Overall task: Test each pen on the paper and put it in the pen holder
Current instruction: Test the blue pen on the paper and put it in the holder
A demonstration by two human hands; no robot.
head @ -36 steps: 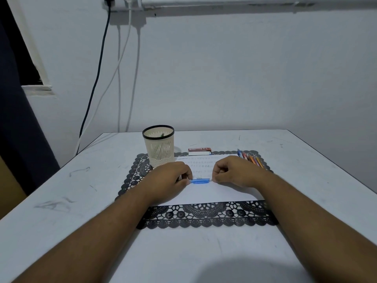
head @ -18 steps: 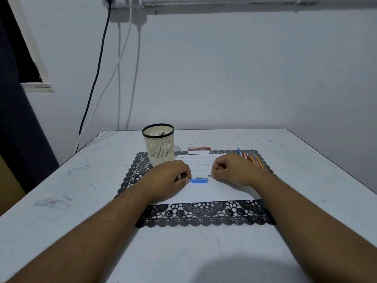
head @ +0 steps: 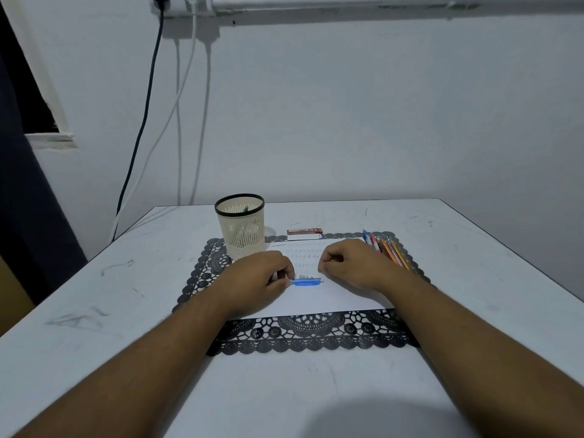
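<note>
My left hand (head: 256,279) pinches the left end of a blue pen (head: 306,282), which lies level just above the white paper (head: 331,300). The pen's tip points right. My right hand (head: 354,263) rests on the paper a short way right of the tip, apart from it, fingers curled with nothing visible in them. Rows of faint marks cross the paper's far half. The cream mesh pen holder (head: 241,235) with a black rim stands behind my left hand, and a green pen end (head: 246,209) shows inside. Several coloured pens (head: 387,249) lie beyond my right hand.
The paper lies on a black lace placemat (head: 309,339) on a white table (head: 474,263). A small red and white box (head: 304,233) sits at the mat's far edge. Cables (head: 139,134) hang down the wall behind the table's left corner.
My right hand has let go of the blue pen's right end and drawn back to the right. My left hand keeps its hold on the pen.
</note>
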